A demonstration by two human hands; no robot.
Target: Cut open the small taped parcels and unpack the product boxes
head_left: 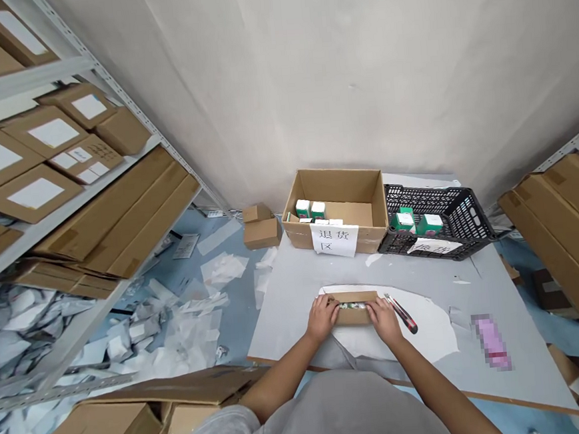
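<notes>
A small cardboard box [353,316] lies on white paper near the front edge of the table, its top flaps apart. Through the gap, something green and white [351,305] shows inside, too small to name. My left hand [321,319] grips the left end of this box, fingers bent over its edge. At the opposite end, my right hand [384,319] holds the box in the same way. Just right of my right hand lies a utility knife [402,315] with a dark and red handle.
Behind the small box stand a large open carton [339,238] and a black plastic crate [475,219], both with green-and-white boxes inside. A blurred pink item [492,343] lies on the table [517,306] at right. Shelves with cartons [52,133] flank both sides; paper scraps litter the floor.
</notes>
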